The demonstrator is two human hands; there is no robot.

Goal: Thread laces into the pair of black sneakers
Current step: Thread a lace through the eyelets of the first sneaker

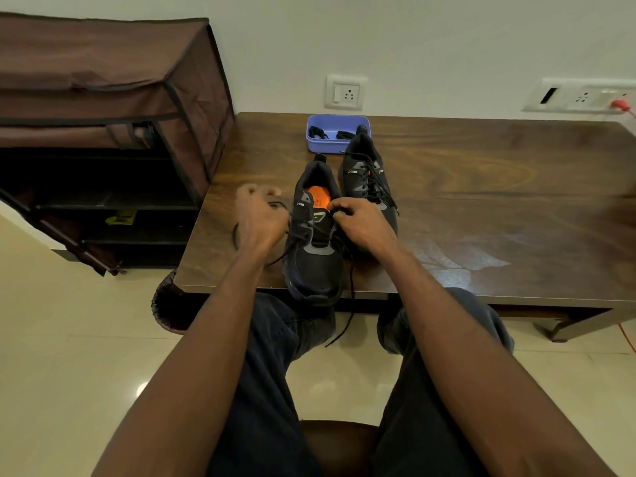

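Threading in progress — head view, single entry. Near sneaker [315, 242]: on the surface [481, 201] at its front edge, toe toward the person, long axis running straight away from them, partly laced at the lower eyelets. Left hand [261, 222]: grip curled round the lace [241, 232], drawn out to the shoe's left side; motion-blurred. Right hand [361, 222]: grip pinched at the right eyelet row, just beside the tongue; what it pinches is hidden. Other lace end hangs below the surface edge. Far sneaker [368, 180]: beyond the right grip, apparently laced. Blue tray [335, 146] with spare laces — behind both. Likely next: feed toward the upper eyelets; right hand nearer.
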